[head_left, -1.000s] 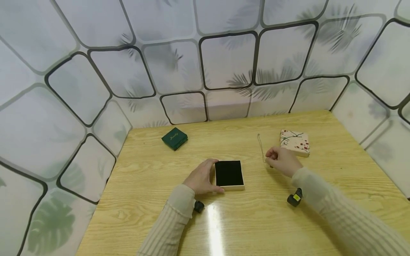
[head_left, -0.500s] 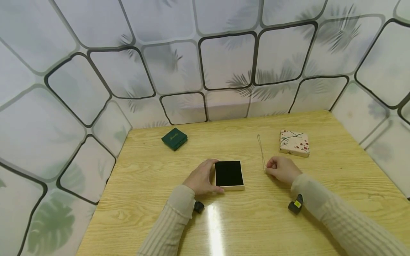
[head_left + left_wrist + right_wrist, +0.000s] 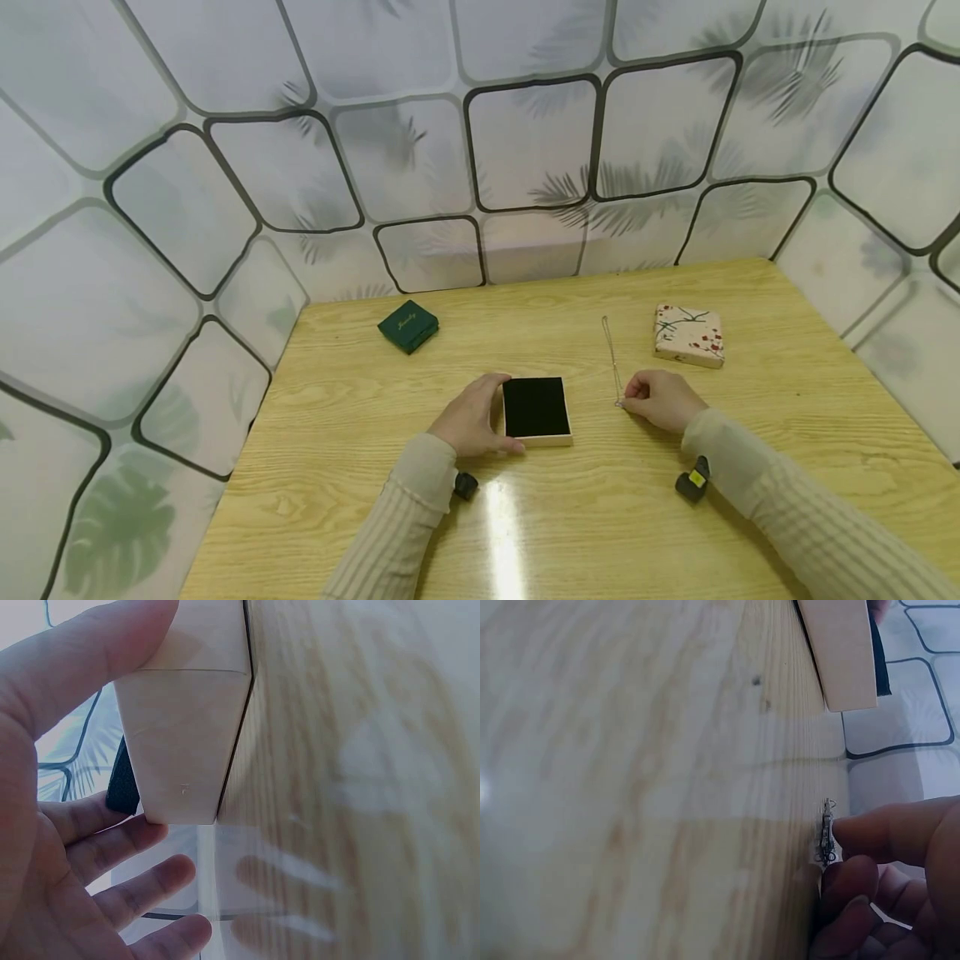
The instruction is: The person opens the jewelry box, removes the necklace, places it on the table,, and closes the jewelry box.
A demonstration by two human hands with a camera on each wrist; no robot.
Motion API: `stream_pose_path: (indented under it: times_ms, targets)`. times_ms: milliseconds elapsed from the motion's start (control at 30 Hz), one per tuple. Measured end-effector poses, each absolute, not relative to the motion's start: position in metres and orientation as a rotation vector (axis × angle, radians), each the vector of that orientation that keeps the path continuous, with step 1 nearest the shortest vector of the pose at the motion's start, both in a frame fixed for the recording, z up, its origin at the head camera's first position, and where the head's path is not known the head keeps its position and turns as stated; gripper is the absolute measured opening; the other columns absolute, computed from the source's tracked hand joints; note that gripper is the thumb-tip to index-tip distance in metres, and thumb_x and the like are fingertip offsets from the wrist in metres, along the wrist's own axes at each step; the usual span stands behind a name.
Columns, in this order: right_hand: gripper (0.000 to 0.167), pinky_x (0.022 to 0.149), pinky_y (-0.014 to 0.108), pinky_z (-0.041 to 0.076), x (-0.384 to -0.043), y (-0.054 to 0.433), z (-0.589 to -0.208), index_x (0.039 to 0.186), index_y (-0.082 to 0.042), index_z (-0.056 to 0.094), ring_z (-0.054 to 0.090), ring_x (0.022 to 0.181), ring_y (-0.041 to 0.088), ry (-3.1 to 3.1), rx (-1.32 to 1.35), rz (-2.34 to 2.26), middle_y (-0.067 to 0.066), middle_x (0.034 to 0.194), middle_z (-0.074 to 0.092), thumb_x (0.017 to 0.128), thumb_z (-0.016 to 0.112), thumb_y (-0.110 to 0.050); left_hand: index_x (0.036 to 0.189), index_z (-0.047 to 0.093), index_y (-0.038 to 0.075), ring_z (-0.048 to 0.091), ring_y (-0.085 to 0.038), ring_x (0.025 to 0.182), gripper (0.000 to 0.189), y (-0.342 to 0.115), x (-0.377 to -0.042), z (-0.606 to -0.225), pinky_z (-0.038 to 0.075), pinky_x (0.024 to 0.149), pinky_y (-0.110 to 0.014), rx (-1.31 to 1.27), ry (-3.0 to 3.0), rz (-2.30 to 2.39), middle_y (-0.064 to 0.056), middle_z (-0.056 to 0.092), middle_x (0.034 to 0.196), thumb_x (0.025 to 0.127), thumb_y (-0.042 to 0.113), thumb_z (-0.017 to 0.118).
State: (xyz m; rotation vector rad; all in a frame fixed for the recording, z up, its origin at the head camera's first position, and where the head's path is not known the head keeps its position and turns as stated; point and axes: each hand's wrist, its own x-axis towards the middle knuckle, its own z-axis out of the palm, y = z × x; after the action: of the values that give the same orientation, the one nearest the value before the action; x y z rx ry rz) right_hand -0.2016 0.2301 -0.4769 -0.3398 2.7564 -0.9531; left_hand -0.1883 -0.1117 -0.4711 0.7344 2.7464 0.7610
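My left hand [image 3: 472, 418] holds an open square box [image 3: 536, 441] with a black pad [image 3: 536, 407] inside. Its thumb [image 3: 112, 645] lies against the box's front side and a finger reaches its far corner; the other fingers spread beside it. To the right, a thin silver necklace [image 3: 611, 350] stretches over the table, its pendant [image 3: 619, 403] at the near end. My right hand [image 3: 663, 400] has its fingertips at the pendant; in the right wrist view one fingertip touches the small metal pendant [image 3: 826, 834], with the other fingers curled below.
A green box [image 3: 408, 325] with gold lettering lies at the back left of the wooden table [image 3: 337, 483]. At the back right is a cream lid [image 3: 688, 336] with a flower print. A patterned curtain [image 3: 532, 142] encloses the back and sides.
My right hand has come toward me, drawing the necklace's near end with it and away from the flowered lid. The pendant now shows at its fingertips. My left hand has kept still.
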Motion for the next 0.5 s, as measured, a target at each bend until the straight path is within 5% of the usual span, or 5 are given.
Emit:
stream_pose_path:
  times_ms: [500]
  targets:
    - [0.020, 0.070, 0.032, 0.044, -0.2007, 0.2335, -0.4719, 0.107, -0.003, 0.060, 0.052, 0.080, 0.018, 2.764, -0.238, -1.097, 0.006, 0.092, 0.058, 0.095, 0.058, -0.018, 0.154, 0.019, 0.014, 0.029, -0.024, 0.140, 0.118, -0.1117, -0.1871, -0.4708, 0.032, 0.111, -0.043, 0.735, 2.740, 0.747, -0.005, 0.026, 0.155, 0.065, 0.059, 0.081]
